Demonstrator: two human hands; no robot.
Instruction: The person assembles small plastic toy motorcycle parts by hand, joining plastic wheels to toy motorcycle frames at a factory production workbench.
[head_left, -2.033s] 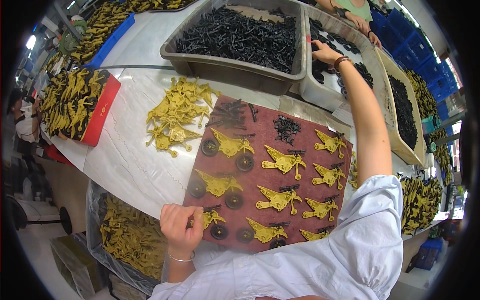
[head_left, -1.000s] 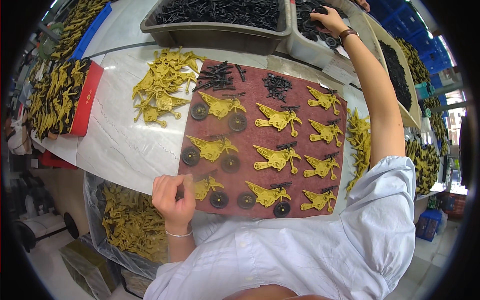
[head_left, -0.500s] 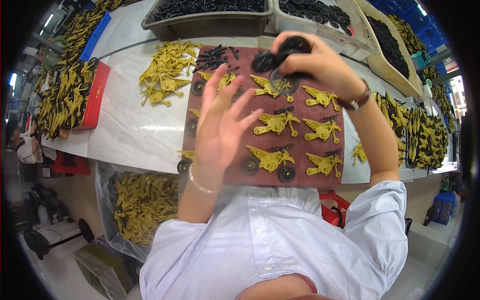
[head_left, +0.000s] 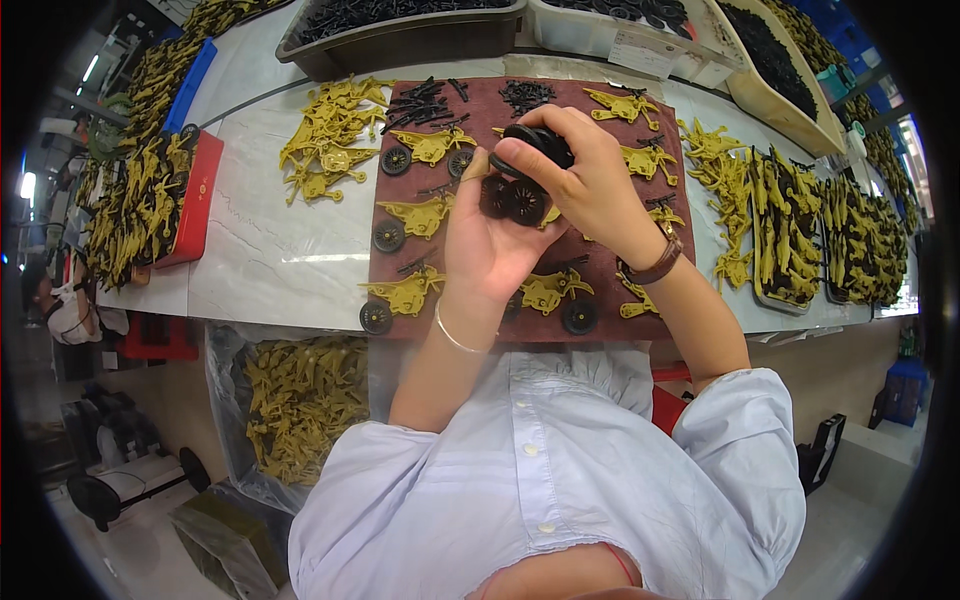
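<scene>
Above the maroon mat (head_left: pixel 610 260), my two hands have come together around several black toy wheels (head_left: pixel 514 200). My right hand (head_left: pixel 597 185) pinches a stack of black wheels (head_left: pixel 540 148) between thumb and fingers. My left hand (head_left: pixel 485 240) is cupped palm up just below, with small spoked wheels resting against its fingers. Yellow toy motorcycle bodies (head_left: pixel 408 217) lie in rows on the mat. Those in the left column have black wheels (head_left: pixel 388 236) beside them, and so does one at the near middle (head_left: pixel 550 291). My hands hide part of the middle column.
Small black parts (head_left: pixel 415 103) lie at the mat's far edge. Loose yellow bodies (head_left: pixel 325 140) are heaped to the left, near a red box (head_left: pixel 198 200). Bins of black parts (head_left: pixel 400 42) stand at the back. Filled trays (head_left: pixel 785 230) are on the right; a plastic-lined bin (head_left: pixel 305 400) sits below.
My right hand has come nearer and left with its wheels. My left hand has moved right to meet it, its spread fingers now curled around wheels.
</scene>
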